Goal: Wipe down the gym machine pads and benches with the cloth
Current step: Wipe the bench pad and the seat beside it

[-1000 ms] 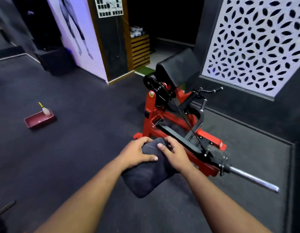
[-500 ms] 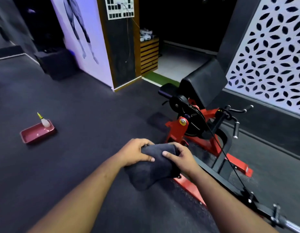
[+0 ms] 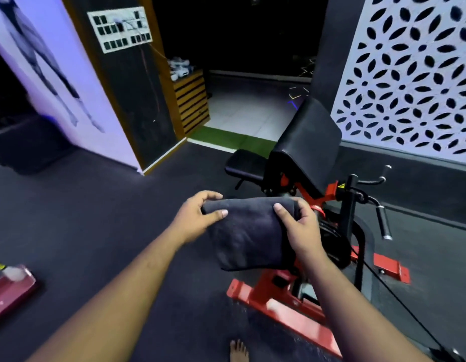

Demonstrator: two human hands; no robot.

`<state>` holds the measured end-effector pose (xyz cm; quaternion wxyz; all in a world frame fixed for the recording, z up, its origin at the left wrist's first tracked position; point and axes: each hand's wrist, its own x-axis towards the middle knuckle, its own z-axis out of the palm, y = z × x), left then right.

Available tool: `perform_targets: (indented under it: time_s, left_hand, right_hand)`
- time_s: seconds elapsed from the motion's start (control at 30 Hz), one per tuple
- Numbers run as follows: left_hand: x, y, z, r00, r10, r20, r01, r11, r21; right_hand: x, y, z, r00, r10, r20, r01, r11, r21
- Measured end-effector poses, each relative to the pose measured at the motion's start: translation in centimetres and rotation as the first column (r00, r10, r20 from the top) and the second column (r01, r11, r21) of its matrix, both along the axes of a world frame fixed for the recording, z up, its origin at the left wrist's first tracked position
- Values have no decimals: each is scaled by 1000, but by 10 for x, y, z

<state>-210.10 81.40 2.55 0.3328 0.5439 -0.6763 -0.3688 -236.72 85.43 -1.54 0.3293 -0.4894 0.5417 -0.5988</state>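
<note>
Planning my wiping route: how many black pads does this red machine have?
2: the large sloped black arm pad at the machine's top, and the small flat black seat pad to its left, lower down. The held dark cloth may hide others.

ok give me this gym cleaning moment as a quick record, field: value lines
setting: gym floor beside a red-framed machine
cloth: dark folded cloth, held in the air in front of the machine
left hand: left hand grips the cloth's left end
right hand: right hand grips its right end
pads: sloped black arm pad and small seat pad, neither touched by the cloth
off to the left: red tray with a bottle on the floor
wiping: not yet begun
</note>
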Motion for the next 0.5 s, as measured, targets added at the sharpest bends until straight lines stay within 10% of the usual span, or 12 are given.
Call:
perform_targets:
  time_s: [0.2, 0.5]
  left_hand:
    - [-41, -144, 14, 985, -12, -170, 18, 999, 31]
    - [-135, -321, 4, 928, -146, -344, 191, 976, 101]
  right_hand:
    - [-29, -126, 15, 964, -238, 115, 234, 971, 48]
    - [-91, -271, 13, 809, -570, -143, 586, 802, 114]
